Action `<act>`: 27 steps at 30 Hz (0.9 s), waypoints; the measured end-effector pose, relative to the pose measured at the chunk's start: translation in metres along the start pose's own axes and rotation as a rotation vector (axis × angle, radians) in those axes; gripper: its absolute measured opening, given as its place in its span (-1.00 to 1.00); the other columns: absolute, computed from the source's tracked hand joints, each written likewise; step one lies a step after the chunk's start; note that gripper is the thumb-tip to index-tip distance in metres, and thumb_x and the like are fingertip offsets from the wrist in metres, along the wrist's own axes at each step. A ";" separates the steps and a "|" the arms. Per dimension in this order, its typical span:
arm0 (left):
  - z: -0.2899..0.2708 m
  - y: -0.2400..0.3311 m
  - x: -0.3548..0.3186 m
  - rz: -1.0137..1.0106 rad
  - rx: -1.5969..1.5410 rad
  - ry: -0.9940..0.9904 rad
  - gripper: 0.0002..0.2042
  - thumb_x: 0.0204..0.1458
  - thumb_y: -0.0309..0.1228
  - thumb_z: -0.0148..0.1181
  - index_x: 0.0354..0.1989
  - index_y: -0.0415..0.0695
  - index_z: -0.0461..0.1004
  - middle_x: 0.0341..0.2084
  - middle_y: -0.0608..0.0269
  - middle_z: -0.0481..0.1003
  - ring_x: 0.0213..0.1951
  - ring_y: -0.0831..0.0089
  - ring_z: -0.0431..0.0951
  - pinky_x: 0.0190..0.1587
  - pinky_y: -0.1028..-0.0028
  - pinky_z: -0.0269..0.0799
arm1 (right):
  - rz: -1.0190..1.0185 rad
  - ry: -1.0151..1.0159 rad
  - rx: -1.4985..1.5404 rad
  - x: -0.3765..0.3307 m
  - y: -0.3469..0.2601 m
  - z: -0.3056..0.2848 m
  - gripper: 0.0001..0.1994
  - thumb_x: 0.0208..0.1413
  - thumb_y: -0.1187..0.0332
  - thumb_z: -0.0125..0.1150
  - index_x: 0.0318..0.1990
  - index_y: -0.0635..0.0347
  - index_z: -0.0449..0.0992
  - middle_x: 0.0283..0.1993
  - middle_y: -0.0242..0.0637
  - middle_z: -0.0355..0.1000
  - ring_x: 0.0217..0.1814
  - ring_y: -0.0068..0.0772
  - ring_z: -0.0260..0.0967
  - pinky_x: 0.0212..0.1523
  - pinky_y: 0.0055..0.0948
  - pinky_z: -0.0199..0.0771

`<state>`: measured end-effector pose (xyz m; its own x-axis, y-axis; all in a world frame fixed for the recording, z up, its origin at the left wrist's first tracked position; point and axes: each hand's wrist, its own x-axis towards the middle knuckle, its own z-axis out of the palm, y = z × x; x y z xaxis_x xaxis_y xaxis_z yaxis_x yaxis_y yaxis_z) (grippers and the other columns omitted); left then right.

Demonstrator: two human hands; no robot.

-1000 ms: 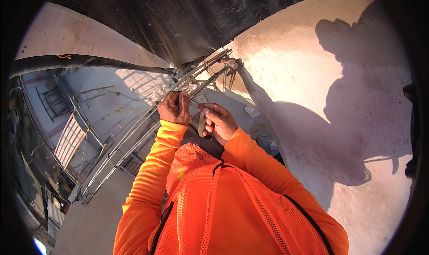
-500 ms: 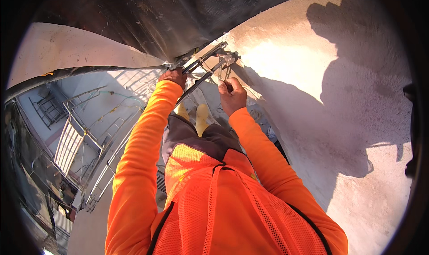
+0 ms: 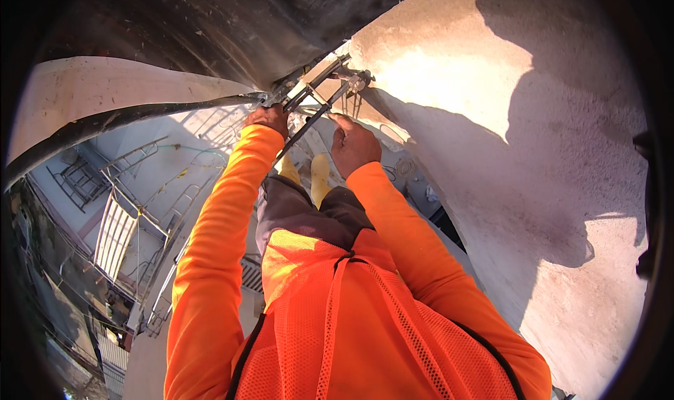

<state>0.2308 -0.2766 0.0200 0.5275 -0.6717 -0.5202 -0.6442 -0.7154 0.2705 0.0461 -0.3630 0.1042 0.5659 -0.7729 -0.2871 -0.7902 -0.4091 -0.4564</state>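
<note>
A frame of dark steel bars with small cross ties [image 3: 312, 125] slants up and to the right in front of me. My left hand [image 3: 268, 119] is closed at its left bar, fingers partly hidden, beside the lower fold of a black plastic sheet [image 3: 232, 31]. My right hand [image 3: 356, 147] is to the right of the frame. Its index finger stretches to the near bar, the thumb stands apart, and the other fingers curl; nothing shows in it. A rough grey lump with thin wires hanging below it [image 3: 359, 81] is at the frame's upper right end.
A curved, rough pale wall [image 3: 442, 84] rises on the right, with a shadow across it. Below me are yellow boots [image 3: 319, 179] on my feet. Metal scaffold frames [image 3: 133, 210] stand far below on the left, and a pale panel edged by a black pipe [image 3: 91, 130] juts out at left.
My right hand has moved slightly down and left, from a pinch beside the hanging wires to an outstretched index finger at the bar. My left hand stays at the frame. The view has shifted slightly.
</note>
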 end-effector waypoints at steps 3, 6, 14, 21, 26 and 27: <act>0.008 0.000 0.000 -0.050 -0.016 0.009 -0.62 0.28 -0.01 0.10 0.01 -0.03 0.58 -0.17 -0.16 0.64 -0.08 -0.17 0.63 0.04 -0.02 0.51 | 0.017 0.085 0.142 0.016 0.002 0.041 -0.71 0.28 0.33 0.16 0.10 -0.21 0.63 -0.15 -0.10 0.64 -0.11 0.02 0.61 -0.07 -0.20 0.60; 0.016 -0.002 0.002 -0.111 -0.069 -0.011 -0.63 0.24 -0.02 0.15 -0.01 -0.01 0.62 -0.22 -0.10 0.66 -0.08 -0.11 0.65 0.04 0.02 0.52 | 0.014 0.126 0.634 0.033 0.007 0.090 -0.74 0.33 0.41 0.11 0.08 0.04 0.63 -0.29 -0.25 0.63 -0.21 -0.18 0.60 -0.11 -0.30 0.58; 0.025 -0.037 0.015 -0.036 -0.580 -0.161 -0.58 0.10 -0.08 0.31 0.09 0.04 0.65 -0.15 0.07 0.70 -0.14 0.19 0.72 0.02 0.30 0.56 | 0.233 -0.338 0.861 0.045 0.006 0.086 -0.75 0.35 0.43 0.08 0.06 0.04 0.64 -0.55 -0.51 0.32 -0.60 -0.65 0.16 -0.58 -0.46 0.22; 0.049 -0.045 0.008 -0.021 -0.958 0.025 -0.50 0.11 -0.34 0.41 0.25 -0.15 0.51 -0.18 0.11 0.70 -0.18 0.41 0.67 -0.06 0.43 0.53 | 0.014 -0.380 0.070 0.049 -0.020 0.063 -0.69 0.20 0.34 0.11 0.05 -0.02 0.65 -0.31 -0.11 0.61 -0.26 -0.07 0.56 -0.23 -0.19 0.53; 0.052 -0.058 0.002 0.004 -0.754 0.013 -0.50 0.11 -0.19 0.38 0.22 -0.08 0.52 -0.12 0.02 0.69 -0.08 0.14 0.68 0.03 0.29 0.54 | -0.059 -0.229 0.133 0.037 -0.018 0.068 -0.71 0.19 0.32 0.13 0.02 -0.04 0.66 -0.18 -0.09 0.64 -0.13 -0.01 0.61 -0.11 -0.20 0.61; 0.052 -0.059 -0.002 -0.027 -0.746 -0.031 -0.49 0.10 -0.12 0.38 0.21 -0.04 0.54 -0.12 -0.01 0.68 -0.07 0.01 0.68 0.05 0.23 0.55 | -0.083 -0.241 0.133 0.035 -0.018 0.069 -0.72 0.18 0.32 0.14 0.01 -0.04 0.66 -0.17 -0.11 0.65 -0.12 -0.01 0.61 -0.09 -0.22 0.61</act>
<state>0.2395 -0.2229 -0.0368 0.5151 -0.6539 -0.5542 -0.0780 -0.6797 0.7293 0.0961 -0.3493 0.0439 0.6796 -0.5951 -0.4290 -0.7100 -0.3864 -0.5888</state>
